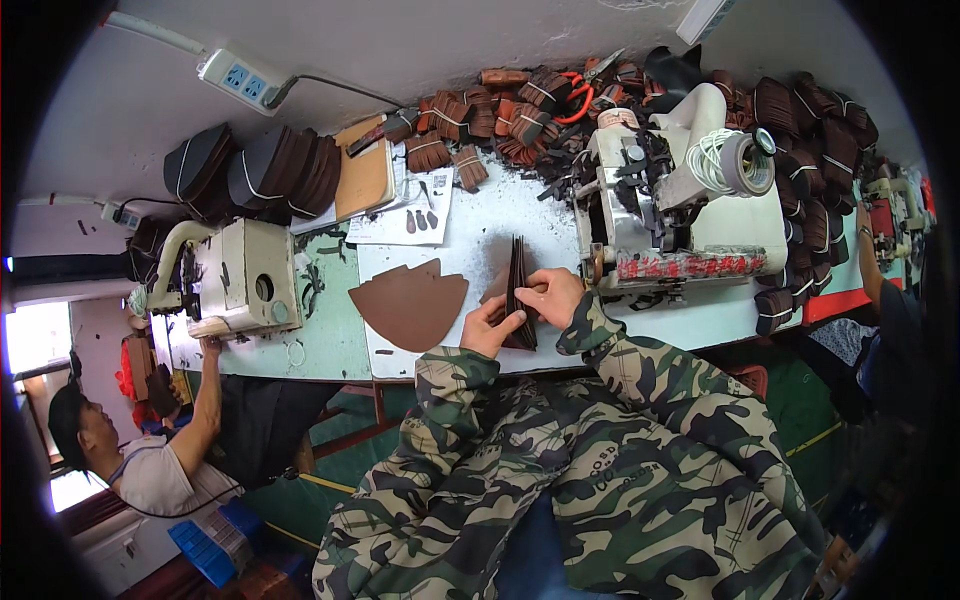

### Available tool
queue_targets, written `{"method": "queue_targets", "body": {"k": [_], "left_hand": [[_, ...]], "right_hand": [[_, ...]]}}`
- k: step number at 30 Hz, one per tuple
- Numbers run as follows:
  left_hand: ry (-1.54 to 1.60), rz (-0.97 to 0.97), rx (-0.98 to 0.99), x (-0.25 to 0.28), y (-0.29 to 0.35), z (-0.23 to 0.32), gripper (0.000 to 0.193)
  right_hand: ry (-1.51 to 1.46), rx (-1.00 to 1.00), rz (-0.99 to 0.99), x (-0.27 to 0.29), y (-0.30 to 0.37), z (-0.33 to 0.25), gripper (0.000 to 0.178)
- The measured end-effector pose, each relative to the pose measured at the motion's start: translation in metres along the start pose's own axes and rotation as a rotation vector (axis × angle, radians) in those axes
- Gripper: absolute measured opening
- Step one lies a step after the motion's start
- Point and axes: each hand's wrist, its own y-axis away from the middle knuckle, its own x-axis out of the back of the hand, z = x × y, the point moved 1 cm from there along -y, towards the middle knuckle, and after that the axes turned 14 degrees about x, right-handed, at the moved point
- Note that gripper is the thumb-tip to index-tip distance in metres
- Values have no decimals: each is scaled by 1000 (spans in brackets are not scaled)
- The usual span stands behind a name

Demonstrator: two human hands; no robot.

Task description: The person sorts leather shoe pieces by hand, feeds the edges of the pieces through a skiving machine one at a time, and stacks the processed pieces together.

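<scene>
Upright on the table, a thin stack of dark brown leather pieces (517,268) stands on edge between my two hands. My left hand (490,325) grips its near left side with thumb and fingers. From the right, my right hand (551,297) pinches the same stack, thumb across its edge. Just left of my hands, a fanned pile of brown leather pieces (410,308) lies flat on the table. A small dark strip lies near that pile's lower left.
A cream machine (690,210) stands close on my right, another machine (245,275) on the left beside a co-worker (150,450). Tied leather bundles (450,115) crowd the back, with red-handled scissors (578,98). A printed sheet (405,215) lies behind the pile. Another person's arm (872,255) reaches in far right.
</scene>
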Motion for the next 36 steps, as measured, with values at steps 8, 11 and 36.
{"method": "queue_targets", "body": {"k": [8,11,36], "left_hand": [[43,26,83,6,-5,-8,40],[82,20,87,5,-6,-14,36],[147,-47,-259,-47,63,46,45]], "right_hand": [[-207,-64,-40,1,-5,16,20],[-163,-37,-97,2,-3,19,17],[188,576,113,61,43,-126,15]]}}
